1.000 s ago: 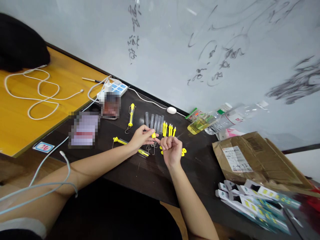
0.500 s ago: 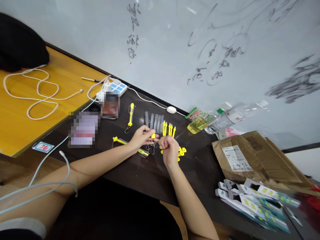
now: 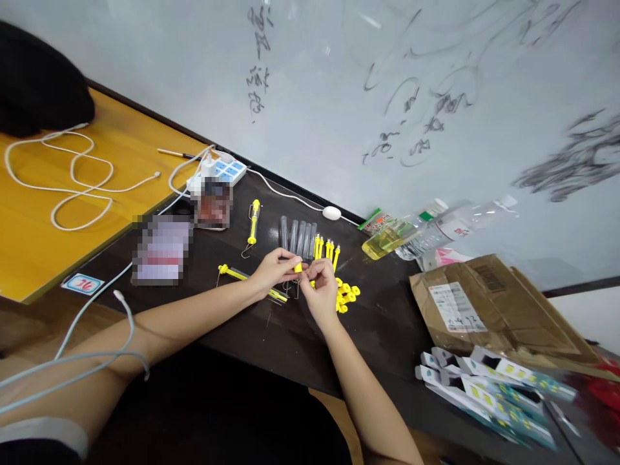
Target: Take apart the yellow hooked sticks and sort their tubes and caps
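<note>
My left hand (image 3: 277, 270) pinches a small yellow plastic cap (image 3: 298, 266) between thumb and fingers. Right beside it, my right hand (image 3: 320, 289) is closed, its fingertips close to the cap; whatever they grip is too small to make out. Partly hidden beneath the hands lie metal hooks (image 3: 296, 284). Several clear tubes (image 3: 294, 236) stand in a row behind my hands, with yellow spring rods (image 3: 329, 248) to their right. Loose yellow caps (image 3: 346, 296) are scattered past my right hand. An assembled spring scale (image 3: 252, 223) lies at the back, and another spring scale (image 3: 237, 274) is partly under my left wrist.
A power strip (image 3: 225, 171) and a blurred-out phone-like item (image 3: 163, 250) are on the left. Bottles (image 3: 402, 236) lean by the whiteboard (image 3: 310, 97). On the right are a cardboard box (image 3: 494, 303) and several small open cartons (image 3: 498, 394). White cables cross my left arm.
My right hand has turned and moved slightly left, bringing its fingertips up to the cap. More of the loose yellow caps show now. The left hand keeps hold of its cap.
</note>
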Demonstrator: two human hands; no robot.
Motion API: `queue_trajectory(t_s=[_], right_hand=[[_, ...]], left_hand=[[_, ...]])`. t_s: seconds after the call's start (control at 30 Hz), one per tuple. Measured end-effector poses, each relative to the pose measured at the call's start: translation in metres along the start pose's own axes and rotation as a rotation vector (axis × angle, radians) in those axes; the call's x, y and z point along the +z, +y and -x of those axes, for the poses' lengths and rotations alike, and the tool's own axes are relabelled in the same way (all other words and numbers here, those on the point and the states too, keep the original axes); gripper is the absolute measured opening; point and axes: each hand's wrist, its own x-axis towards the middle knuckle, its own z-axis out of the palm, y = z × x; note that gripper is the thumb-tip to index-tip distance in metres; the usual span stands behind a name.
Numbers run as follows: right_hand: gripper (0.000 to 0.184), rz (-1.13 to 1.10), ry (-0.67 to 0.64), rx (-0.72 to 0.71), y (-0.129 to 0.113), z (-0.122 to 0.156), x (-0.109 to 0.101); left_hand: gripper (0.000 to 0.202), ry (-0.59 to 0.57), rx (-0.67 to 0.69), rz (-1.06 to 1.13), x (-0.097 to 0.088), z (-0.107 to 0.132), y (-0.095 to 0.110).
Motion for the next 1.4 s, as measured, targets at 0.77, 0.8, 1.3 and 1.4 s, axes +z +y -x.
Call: queue_trajectory(t_s=[0.77,0.8,1.3,1.4], right_hand=[[0.026,-0.332,0.105,0.083,-0.010,0.007,0.002],[0.027,-0.352,0.111,0.103,-0.010,0.007,0.002],[0.029,-0.423,0.129,0.229,-0.009,0.004,0.000],[0.028,-0.435,0.135,0.221,-0.010,0.005,0.000]], left_hand=[[0.020,0.031,0.057,0.033,0.001,0.002,0.010],[0.020,0.030,0.056,0.034,0.001,0.003,0.010],[0.019,-0.022,0.039,0.002,0.002,0.004,0.007],[0.019,-0.020,0.041,0.019,0.001,0.003,0.006]])
